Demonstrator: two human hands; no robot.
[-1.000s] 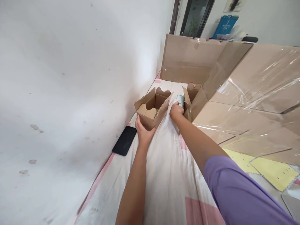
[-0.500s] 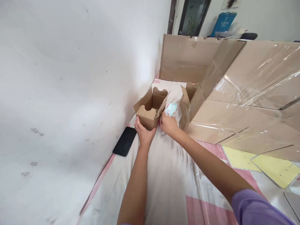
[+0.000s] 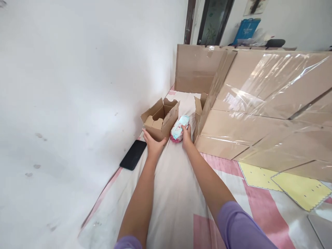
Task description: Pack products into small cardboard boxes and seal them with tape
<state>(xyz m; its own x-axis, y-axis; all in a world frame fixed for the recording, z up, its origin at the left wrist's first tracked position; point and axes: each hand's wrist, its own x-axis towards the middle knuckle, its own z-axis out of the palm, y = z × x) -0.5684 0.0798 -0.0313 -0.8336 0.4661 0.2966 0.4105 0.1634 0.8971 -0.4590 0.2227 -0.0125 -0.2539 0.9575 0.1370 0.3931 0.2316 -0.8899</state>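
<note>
A small open-topped cardboard box (image 3: 169,121) stands on the bed by the white wall, its flaps raised. My left hand (image 3: 154,143) grips its near end, with fingers at the left side and thumb at the right corner. Just right of the box, my right hand (image 3: 187,136) is closed on the right side of a light-blue and pink pack of wipes (image 3: 180,127). The pack rests on or just above the sheet, its printed top showing. My right fingertips are partly hidden.
A black phone-like slab (image 3: 133,155) lies by the wall. Another small open carton (image 3: 198,105) is beside the large taped cardboard panel (image 3: 259,97), which borders the right and far sides. Yellow scalloped mats (image 3: 303,190) lie on the pink-and-white sheet (image 3: 176,193).
My right hand has shifted from the box's right corner to the pack's right side, and more of the pack shows. My left hand stays on the box. The view has shifted slightly.
</note>
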